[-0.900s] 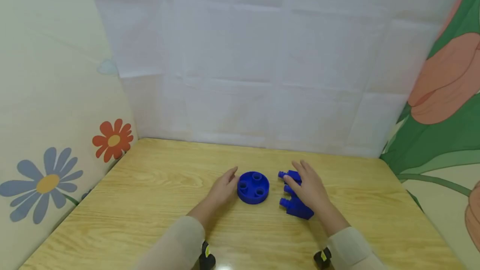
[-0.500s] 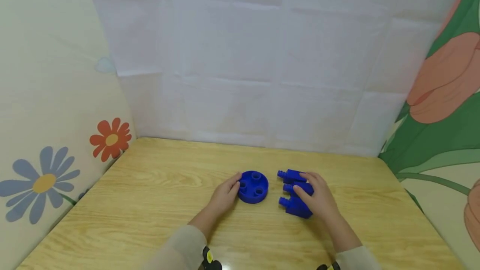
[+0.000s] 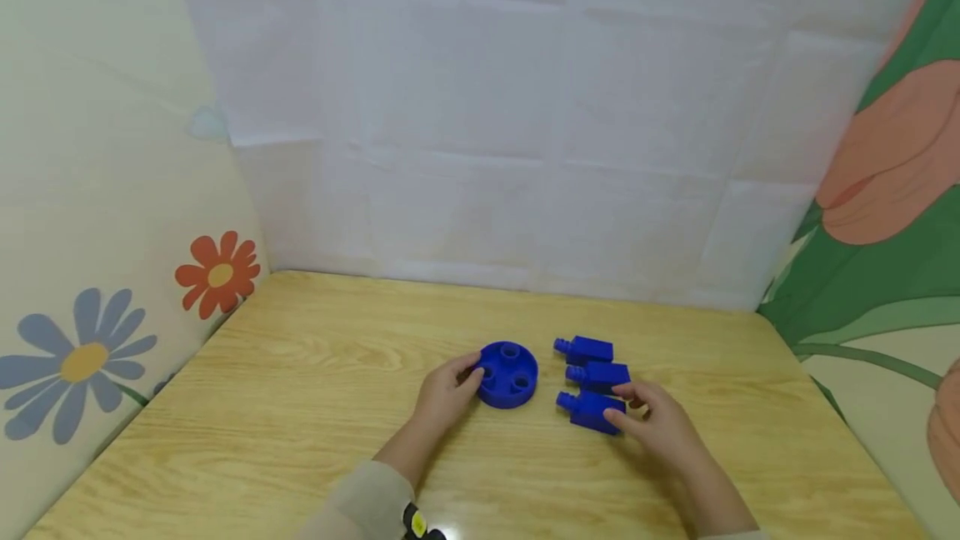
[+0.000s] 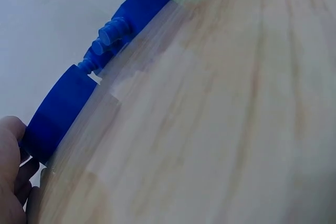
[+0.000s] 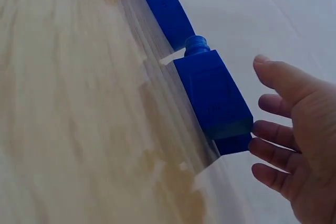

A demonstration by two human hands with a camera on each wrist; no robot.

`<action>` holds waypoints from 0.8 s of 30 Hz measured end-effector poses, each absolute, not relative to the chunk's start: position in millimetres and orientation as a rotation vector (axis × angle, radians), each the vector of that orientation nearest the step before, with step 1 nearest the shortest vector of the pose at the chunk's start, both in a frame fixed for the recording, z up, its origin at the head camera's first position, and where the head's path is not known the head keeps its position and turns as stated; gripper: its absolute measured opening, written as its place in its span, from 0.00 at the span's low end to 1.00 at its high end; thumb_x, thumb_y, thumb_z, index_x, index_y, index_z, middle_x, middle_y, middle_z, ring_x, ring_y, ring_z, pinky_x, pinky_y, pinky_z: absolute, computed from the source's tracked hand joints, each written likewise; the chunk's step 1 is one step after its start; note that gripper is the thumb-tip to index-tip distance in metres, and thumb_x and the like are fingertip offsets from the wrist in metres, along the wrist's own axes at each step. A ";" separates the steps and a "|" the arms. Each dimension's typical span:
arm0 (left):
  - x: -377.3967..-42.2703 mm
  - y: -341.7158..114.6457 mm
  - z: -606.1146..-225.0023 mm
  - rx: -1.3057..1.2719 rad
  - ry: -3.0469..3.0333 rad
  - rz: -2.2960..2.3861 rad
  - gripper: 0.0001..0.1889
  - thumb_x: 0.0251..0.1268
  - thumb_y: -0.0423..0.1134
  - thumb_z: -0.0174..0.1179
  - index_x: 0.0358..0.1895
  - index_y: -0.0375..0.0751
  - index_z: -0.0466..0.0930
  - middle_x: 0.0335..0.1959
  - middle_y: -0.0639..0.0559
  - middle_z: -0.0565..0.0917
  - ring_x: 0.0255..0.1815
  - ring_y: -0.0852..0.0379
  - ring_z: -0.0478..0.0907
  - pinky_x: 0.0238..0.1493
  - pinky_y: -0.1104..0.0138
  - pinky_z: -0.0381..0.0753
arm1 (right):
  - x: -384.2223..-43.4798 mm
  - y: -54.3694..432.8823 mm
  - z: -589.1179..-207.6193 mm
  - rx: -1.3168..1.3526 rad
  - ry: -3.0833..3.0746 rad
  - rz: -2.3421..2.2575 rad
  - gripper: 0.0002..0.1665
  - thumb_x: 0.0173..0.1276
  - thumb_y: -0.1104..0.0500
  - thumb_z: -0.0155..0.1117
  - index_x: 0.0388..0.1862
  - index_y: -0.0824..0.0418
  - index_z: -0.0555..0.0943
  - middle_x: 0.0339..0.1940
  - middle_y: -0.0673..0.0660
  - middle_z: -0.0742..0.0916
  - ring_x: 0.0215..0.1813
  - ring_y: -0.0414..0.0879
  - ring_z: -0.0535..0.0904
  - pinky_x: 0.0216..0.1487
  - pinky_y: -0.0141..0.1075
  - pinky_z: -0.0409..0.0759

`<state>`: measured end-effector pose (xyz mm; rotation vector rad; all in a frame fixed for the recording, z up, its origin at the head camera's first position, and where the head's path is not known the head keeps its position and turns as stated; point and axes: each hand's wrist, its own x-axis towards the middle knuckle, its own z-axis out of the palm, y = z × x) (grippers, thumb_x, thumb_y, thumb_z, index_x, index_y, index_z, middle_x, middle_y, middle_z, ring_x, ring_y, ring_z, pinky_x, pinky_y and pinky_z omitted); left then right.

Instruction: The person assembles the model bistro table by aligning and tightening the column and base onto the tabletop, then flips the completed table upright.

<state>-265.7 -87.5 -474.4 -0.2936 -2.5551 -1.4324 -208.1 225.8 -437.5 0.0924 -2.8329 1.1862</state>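
Observation:
A round blue tray-like base (image 3: 507, 392) with three raised sockets lies on the table. My left hand (image 3: 444, 397) holds its left edge, thumb on the rim and fingers at the side; the left wrist view shows the base's side wall (image 4: 60, 111) between thumb and fingers. To its right, three blue blocks with ribbed threaded necks lie on their sides, necks pointing left: the far one (image 3: 592, 350), the middle one (image 3: 609, 376) and the near one (image 3: 597, 413). Beside the near block's right end is my right hand (image 3: 660, 423), thumb and fingers spread apart, fingertips right at its end.
The wood-grain table (image 3: 337, 373) runs back to a creased white cloth (image 3: 480, 148). Flower-patterned cloth (image 3: 97, 190) stands along the left side, and a leafy tulip print (image 3: 885, 157) along the right.
My right hand has drawn back toward me and off the blocks, leaving all three in view. My left hand has closed in on the base's rim. The blocks lie more evenly lined up.

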 end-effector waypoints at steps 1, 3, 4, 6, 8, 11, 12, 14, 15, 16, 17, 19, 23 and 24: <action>-265.3 -87.5 -474.1 -0.269 -2.551 -1.447 0.18 0.68 0.38 0.59 0.58 0.35 0.80 0.58 0.39 0.82 0.63 0.40 0.76 0.65 0.49 0.73 | -207.7 226.7 -438.9 0.086 -2.840 1.210 0.22 0.61 0.51 0.72 0.52 0.60 0.82 0.50 0.56 0.84 0.48 0.48 0.79 0.48 0.41 0.80; -265.1 -87.8 -473.9 -0.248 -2.543 -1.461 0.18 0.67 0.38 0.60 0.57 0.36 0.81 0.57 0.39 0.83 0.62 0.40 0.77 0.64 0.50 0.74 | -207.5 228.2 -441.7 0.083 -2.849 1.253 0.24 0.60 0.51 0.74 0.52 0.61 0.82 0.49 0.56 0.84 0.46 0.47 0.80 0.46 0.40 0.80; -264.9 -87.9 -473.6 -0.248 -2.541 -1.469 0.17 0.67 0.38 0.61 0.57 0.36 0.82 0.57 0.39 0.83 0.62 0.40 0.77 0.64 0.50 0.74 | -207.9 228.8 -443.4 0.082 -2.852 1.268 0.25 0.58 0.52 0.75 0.52 0.61 0.82 0.48 0.56 0.85 0.45 0.47 0.80 0.45 0.40 0.80; -264.8 -88.1 -473.4 -0.253 -2.541 -1.487 0.17 0.67 0.38 0.60 0.57 0.36 0.81 0.57 0.39 0.83 0.62 0.41 0.77 0.64 0.50 0.74 | -209.2 229.6 -447.0 0.094 -2.854 1.293 0.26 0.55 0.54 0.77 0.52 0.61 0.81 0.47 0.57 0.85 0.43 0.46 0.79 0.44 0.39 0.79; -264.7 -88.8 -473.5 -0.280 -2.549 -1.485 0.17 0.67 0.37 0.59 0.57 0.36 0.81 0.58 0.39 0.82 0.62 0.41 0.77 0.64 0.50 0.74 | -211.6 230.6 -451.2 0.113 -2.861 1.293 0.29 0.53 0.56 0.78 0.54 0.61 0.81 0.46 0.57 0.85 0.42 0.45 0.79 0.45 0.38 0.78; -264.0 -90.1 -472.8 -0.315 -2.570 -1.476 0.18 0.69 0.37 0.58 0.60 0.36 0.79 0.60 0.39 0.81 0.64 0.40 0.75 0.66 0.49 0.72 | -214.7 231.3 -455.5 0.142 -2.876 1.265 0.31 0.52 0.56 0.79 0.56 0.61 0.80 0.50 0.60 0.85 0.45 0.48 0.81 0.49 0.43 0.80; -263.9 -90.6 -472.2 -0.330 -2.575 -1.471 0.19 0.69 0.37 0.57 0.60 0.36 0.78 0.61 0.39 0.80 0.64 0.40 0.75 0.66 0.49 0.72 | -215.4 231.2 -456.2 0.145 -2.883 1.253 0.32 0.52 0.56 0.79 0.56 0.61 0.80 0.52 0.61 0.85 0.48 0.50 0.81 0.51 0.46 0.80; -263.3 -91.3 -471.4 -0.358 -2.584 -1.450 0.19 0.70 0.37 0.56 0.61 0.35 0.78 0.61 0.38 0.80 0.65 0.39 0.74 0.66 0.48 0.71 | -215.8 230.6 -456.4 0.168 -2.889 1.223 0.32 0.52 0.55 0.79 0.56 0.62 0.80 0.54 0.63 0.84 0.52 0.54 0.81 0.55 0.51 0.79; -262.9 -91.4 -471.2 -0.364 -2.588 -1.450 0.19 0.70 0.37 0.56 0.61 0.35 0.78 0.62 0.38 0.79 0.65 0.39 0.74 0.67 0.49 0.71 | -215.6 229.7 -455.9 0.172 -2.889 1.221 0.31 0.52 0.55 0.79 0.55 0.61 0.80 0.55 0.63 0.84 0.53 0.56 0.81 0.56 0.52 0.78; -262.6 -91.4 -471.0 -0.370 -2.591 -1.452 0.19 0.70 0.37 0.56 0.62 0.35 0.77 0.62 0.38 0.79 0.65 0.39 0.74 0.67 0.49 0.71 | -215.4 228.7 -455.4 0.176 -2.889 1.218 0.30 0.52 0.55 0.79 0.53 0.61 0.80 0.54 0.63 0.85 0.54 0.56 0.81 0.57 0.52 0.78; -262.3 -91.4 -470.8 -0.368 -2.594 -1.455 0.20 0.70 0.38 0.56 0.62 0.35 0.77 0.61 0.38 0.80 0.65 0.39 0.74 0.66 0.49 0.71 | -215.3 227.6 -454.8 0.180 -2.889 1.220 0.29 0.52 0.55 0.79 0.52 0.61 0.81 0.53 0.62 0.85 0.54 0.55 0.81 0.56 0.51 0.78; -261.6 -91.1 -470.5 -0.363 -2.596 -1.472 0.20 0.71 0.38 0.56 0.61 0.34 0.77 0.61 0.38 0.80 0.65 0.39 0.74 0.66 0.49 0.72 | -215.0 224.8 -453.1 0.170 -2.893 1.250 0.26 0.52 0.55 0.79 0.50 0.59 0.81 0.50 0.59 0.85 0.49 0.52 0.81 0.51 0.47 0.79; -260.0 -88.7 -470.3 -0.323 -2.594 -1.527 0.20 0.70 0.39 0.58 0.62 0.35 0.77 0.61 0.38 0.80 0.64 0.40 0.75 0.65 0.50 0.72 | -214.9 217.3 -448.3 0.108 -2.884 1.368 0.25 0.53 0.56 0.78 0.49 0.57 0.80 0.44 0.56 0.84 0.42 0.46 0.78 0.42 0.38 0.77; -259.4 -87.7 -470.3 -0.317 -2.590 -1.532 0.20 0.70 0.39 0.59 0.61 0.35 0.78 0.61 0.38 0.80 0.64 0.40 0.75 0.65 0.50 0.73 | -214.9 215.2 -446.8 0.090 -2.875 1.402 0.25 0.54 0.57 0.78 0.49 0.57 0.79 0.44 0.56 0.84 0.41 0.46 0.78 0.42 0.37 0.76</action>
